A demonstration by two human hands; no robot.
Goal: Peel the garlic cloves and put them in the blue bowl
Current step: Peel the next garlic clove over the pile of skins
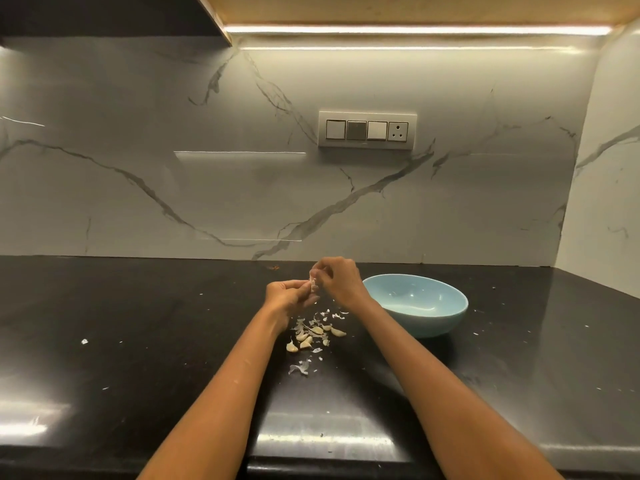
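We've got the garlic clove (313, 285) pinched between left hand (289, 295) and right hand (337, 277), mid-peel above the surface (138, 323). Blue bowl (417, 304) sits at 3 o'clock, nearest our right hand; looks empty.

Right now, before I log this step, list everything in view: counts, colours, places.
blue bowl: one, pale blue, on the counter to the right of the hands; looks empty.
garlic cloves: a small pile, cream, on the counter below the hands; exact count unclear.
skin scraps: scattered, white, around the pile.
held clove: one, whitish, pinched between both hands.
counter: one, black.
switch panel: one, white, on the marble backsplash.
left hand: holds the clove.
right hand: pinches its skin.
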